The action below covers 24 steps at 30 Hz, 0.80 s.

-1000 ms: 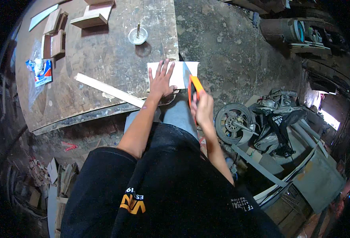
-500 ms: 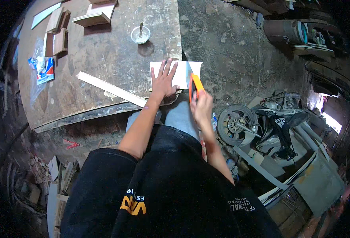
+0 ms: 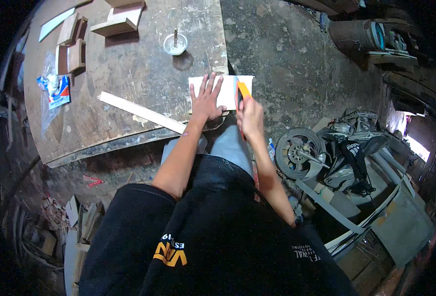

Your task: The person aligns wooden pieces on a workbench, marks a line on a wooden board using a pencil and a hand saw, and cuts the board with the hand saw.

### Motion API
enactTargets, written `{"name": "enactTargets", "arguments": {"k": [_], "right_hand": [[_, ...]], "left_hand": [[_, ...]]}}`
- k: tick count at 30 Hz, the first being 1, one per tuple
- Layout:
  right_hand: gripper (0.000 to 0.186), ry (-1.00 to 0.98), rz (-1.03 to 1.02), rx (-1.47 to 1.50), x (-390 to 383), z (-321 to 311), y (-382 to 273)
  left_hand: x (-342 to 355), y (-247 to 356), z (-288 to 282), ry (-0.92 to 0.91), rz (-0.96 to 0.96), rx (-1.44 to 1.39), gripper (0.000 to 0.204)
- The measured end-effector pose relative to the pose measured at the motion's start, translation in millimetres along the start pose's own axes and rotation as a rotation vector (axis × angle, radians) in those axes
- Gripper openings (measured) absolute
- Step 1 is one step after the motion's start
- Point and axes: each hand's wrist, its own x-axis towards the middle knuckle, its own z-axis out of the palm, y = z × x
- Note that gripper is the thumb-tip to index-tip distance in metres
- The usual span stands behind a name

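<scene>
A white board (image 3: 229, 93) lies at the table's right edge, its right end jutting past it. My left hand (image 3: 207, 104) is spread flat on the board's left part, fingers pointing away from me. In my right hand (image 3: 251, 117) is a handsaw (image 3: 244, 90) with an orange and yellow handle, my fingers wrapped round it. The saw stands at the board's overhanging right part; its blade is mostly hidden by the handle and hand. A long pale wood strip (image 3: 141, 111) lies slantwise left of my left forearm.
On the worn wooden table (image 3: 129, 64) stand a white bowl (image 3: 175, 45) with a stick in it, wooden box pieces (image 3: 71, 56) and a blue, red and white plastic packet (image 3: 59, 93). A wheel (image 3: 299, 153) and stacked scrap panels (image 3: 400, 229) crowd the right side.
My right hand and the saw have moved forward, away from my body. The left hand stays flat on the board. The whole view has shifted slightly.
</scene>
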Motion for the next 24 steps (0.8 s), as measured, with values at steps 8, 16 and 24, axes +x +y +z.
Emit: {"name": "enactTargets", "arguments": {"k": [8,16,24], "right_hand": [[0.045,-0.021,0.094,0.131,-21.7,-19.8,-3.1],[0.043,-0.059,0.156,0.178,-71.7,-21.3,-17.8],[0.044,-0.046,0.077,0.098,-45.0,-12.8,-14.5]], "left_hand": [[1.1,3.8,2.5,0.050,0.042,-0.031,0.114],[0.5,-5.2,4.1,0.073,0.031,0.010,0.114],[-0.6,-7.5,1.3,0.039,0.015,0.026,0.114]]}}
